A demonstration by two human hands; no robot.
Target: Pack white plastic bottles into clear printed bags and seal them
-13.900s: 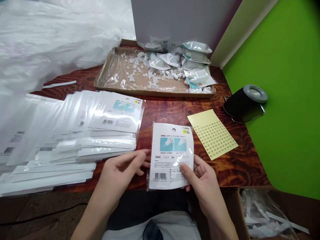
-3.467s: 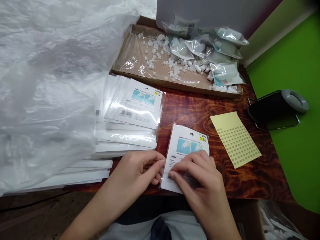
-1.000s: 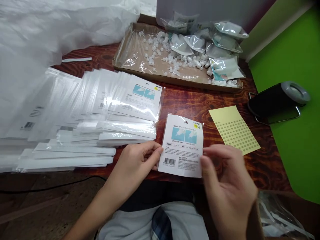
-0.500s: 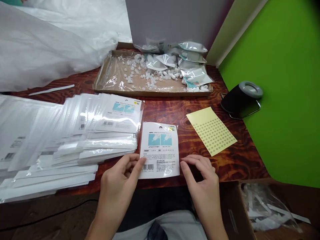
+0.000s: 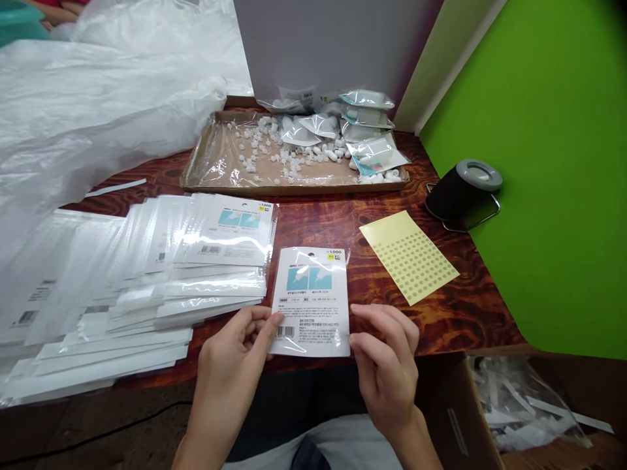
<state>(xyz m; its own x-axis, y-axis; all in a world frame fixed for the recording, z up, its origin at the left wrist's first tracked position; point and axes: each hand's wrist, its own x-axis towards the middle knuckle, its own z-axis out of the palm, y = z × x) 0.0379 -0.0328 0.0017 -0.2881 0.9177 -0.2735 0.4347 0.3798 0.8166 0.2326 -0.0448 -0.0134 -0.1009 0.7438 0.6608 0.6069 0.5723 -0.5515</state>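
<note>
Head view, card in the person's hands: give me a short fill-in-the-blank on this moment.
The ____ of the left hand lies on the front of the plastic-sleeved card.
A yellow sticker sheet lies to the ____ of that card.
The price printed at the card's top corner reads ____.

Missing words: thumb; right; 1,000.

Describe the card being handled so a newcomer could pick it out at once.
On the red-brown wood table, white cards in clear sleeves pile up at left. Right of them lies one lone sleeved white card, gripped at its lower-left edge by the left hand.
</note>
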